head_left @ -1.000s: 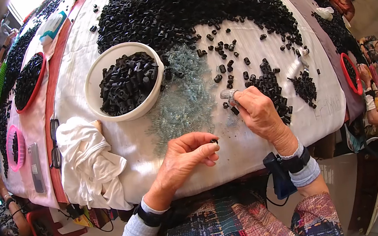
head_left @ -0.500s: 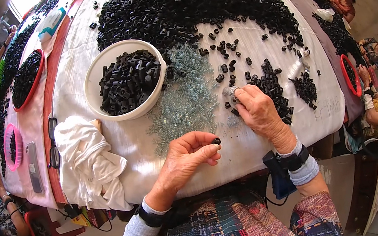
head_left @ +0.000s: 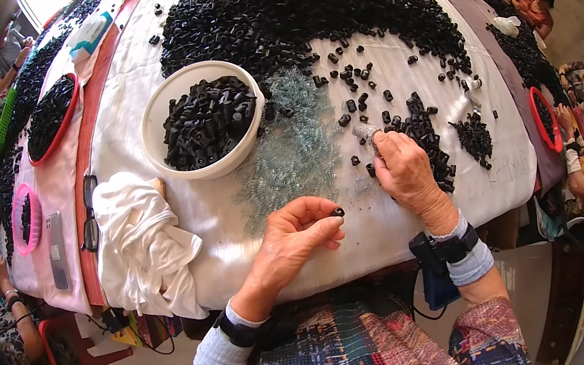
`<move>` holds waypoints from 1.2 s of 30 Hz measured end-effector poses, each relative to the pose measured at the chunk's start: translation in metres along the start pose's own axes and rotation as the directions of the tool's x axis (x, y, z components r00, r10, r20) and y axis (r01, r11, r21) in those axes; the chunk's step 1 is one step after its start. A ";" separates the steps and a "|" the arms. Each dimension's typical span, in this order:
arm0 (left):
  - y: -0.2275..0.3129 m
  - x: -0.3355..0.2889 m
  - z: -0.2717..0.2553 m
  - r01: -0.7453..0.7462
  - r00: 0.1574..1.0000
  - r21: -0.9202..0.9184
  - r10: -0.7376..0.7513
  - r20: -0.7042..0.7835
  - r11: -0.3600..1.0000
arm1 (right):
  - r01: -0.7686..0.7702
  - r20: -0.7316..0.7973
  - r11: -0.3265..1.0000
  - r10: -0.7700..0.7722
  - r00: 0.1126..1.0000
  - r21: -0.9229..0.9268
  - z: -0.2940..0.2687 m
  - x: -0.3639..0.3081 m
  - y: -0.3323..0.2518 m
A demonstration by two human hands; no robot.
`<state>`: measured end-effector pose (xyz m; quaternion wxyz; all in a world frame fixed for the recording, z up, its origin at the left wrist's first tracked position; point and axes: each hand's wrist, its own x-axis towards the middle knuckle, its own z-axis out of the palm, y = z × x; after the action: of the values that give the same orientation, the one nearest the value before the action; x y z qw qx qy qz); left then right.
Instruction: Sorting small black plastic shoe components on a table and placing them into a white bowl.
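left hand (head_left: pixel 289 239) pinched, right hand (head_left: pixel 405 168) curled

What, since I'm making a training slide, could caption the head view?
Left hand pinches a small black part, right hand beside loose black parts, a white bowl and bluish coils nearby.

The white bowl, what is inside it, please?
Inside the white bowl is a heap of small black parts. Its bottom, and whatever lies under the top layer, cannot be seen.

You can read no text; the handwriting (head_left: pixel 511 169) on the white cloth (head_left: pixel 505 134) is too faint.
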<state>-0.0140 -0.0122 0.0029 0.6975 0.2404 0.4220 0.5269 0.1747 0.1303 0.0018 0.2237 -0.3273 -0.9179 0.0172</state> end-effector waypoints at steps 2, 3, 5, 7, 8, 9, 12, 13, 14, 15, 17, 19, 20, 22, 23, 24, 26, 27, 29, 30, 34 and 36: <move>-0.002 0.000 -0.001 -0.002 1.000 0.000 0.002 -0.002 1.000 | 0.005 0.008 1.000 -0.005 1.000 0.001 -0.003 -0.003 -0.003; -0.003 0.000 -0.001 -0.004 1.000 0.018 0.004 -0.003 1.000 | -0.013 -0.014 0.996 0.015 1.000 0.085 -0.008 -0.004 -0.008; -0.005 0.000 -0.002 -0.003 1.000 0.038 0.004 -0.012 0.999 | -0.030 -0.032 0.984 0.036 0.999 0.175 -0.017 -0.006 -0.020; -0.006 0.000 -0.001 -0.018 1.000 0.014 0.018 -0.018 1.000 | -0.069 0.011 0.891 0.072 0.997 0.449 -0.030 -0.008 -0.037; -0.006 0.000 0.001 -0.012 1.000 0.016 0.012 -0.022 1.000 | -0.026 0.021 0.884 0.019 1.000 0.466 -0.038 -0.006 -0.047; -0.006 0.000 0.003 -0.028 0.999 0.037 0.029 -0.030 0.999 | -0.031 0.022 0.882 0.024 0.999 0.471 -0.039 -0.006 -0.050; -0.009 0.000 0.006 -0.073 0.996 0.090 0.076 -0.036 0.993 | 0.181 0.004 0.895 -0.200 0.980 0.408 -0.044 -0.008 -0.060; -0.011 0.000 0.007 -0.109 0.993 0.119 0.114 -0.030 0.987 | 0.177 0.005 0.893 -0.197 0.980 0.414 -0.043 -0.009 -0.062; -0.012 0.000 0.009 -0.104 0.993 0.120 0.109 -0.034 0.987 | 0.190 0.034 0.905 -0.219 0.975 0.381 -0.042 -0.010 -0.063; -0.012 0.000 0.011 -0.123 0.991 0.143 0.130 -0.042 0.982 | 0.204 0.063 0.915 -0.239 0.969 0.348 -0.042 -0.010 -0.063; -0.013 -0.001 0.012 -0.139 0.987 0.166 0.150 -0.052 0.976 | 0.202 0.088 0.921 -0.244 0.966 0.334 -0.042 -0.011 -0.065; -0.014 -0.001 0.011 -0.146 0.987 0.288 0.160 -0.025 0.947 | 0.204 0.111 0.926 -0.250 0.962 0.319 -0.042 -0.011 -0.066; -0.013 -0.001 0.011 -0.145 0.987 0.288 0.159 -0.026 0.946 | 0.213 0.115 0.924 -0.261 0.959 0.319 -0.043 -0.011 -0.067; -0.012 -0.002 0.010 -0.150 0.986 0.333 0.167 -0.024 0.931 | 0.228 0.116 0.920 -0.277 0.954 0.319 -0.042 -0.010 -0.068; -0.012 -0.003 0.010 -0.152 0.985 0.334 0.170 -0.027 0.930 | 0.177 0.092 0.906 -0.229 0.969 0.383 -0.041 -0.011 -0.068; -0.011 -0.004 0.010 -0.153 0.986 0.249 0.164 -0.026 0.956 | 0.132 0.070 0.885 -0.182 0.981 0.447 -0.041 -0.012 -0.068; -0.008 -0.004 0.008 -0.159 0.986 0.164 0.166 -0.028 0.974 | 0.068 0.020 0.844 -0.093 0.995 0.532 -0.038 -0.015 -0.066; -0.007 -0.004 0.008 -0.148 0.988 0.128 0.153 -0.025 0.981 | 0.001 -0.016 0.791 0.012 1.000 0.611 -0.037 -0.017 -0.066; -0.004 -0.003 0.007 -0.141 0.989 0.093 0.143 -0.021 0.986 | -0.003 -0.078 0.785 0.065 0.995 0.620 -0.035 -0.020 -0.068; -0.005 -0.003 0.006 -0.140 0.990 0.070 0.142 -0.015 0.988 | -0.010 -0.096 0.769 0.093 0.991 0.639 -0.033 -0.021 -0.068; -0.003 -0.003 0.008 -0.126 0.992 0.059 0.127 -0.005 0.990 | 0.085 -0.169 0.795 0.022 0.985 0.600 -0.026 -0.023 -0.070; -0.005 -0.002 0.006 -0.139 0.990 0.060 0.139 0.007 0.988 | 0.088 -0.167 0.804 0.014 0.986 0.588 -0.025 -0.025 -0.072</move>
<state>-0.0063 -0.0146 0.0031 0.6520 0.2912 0.4190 0.5609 0.1598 0.0563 0.0272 0.3894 -0.2234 -0.8512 0.2718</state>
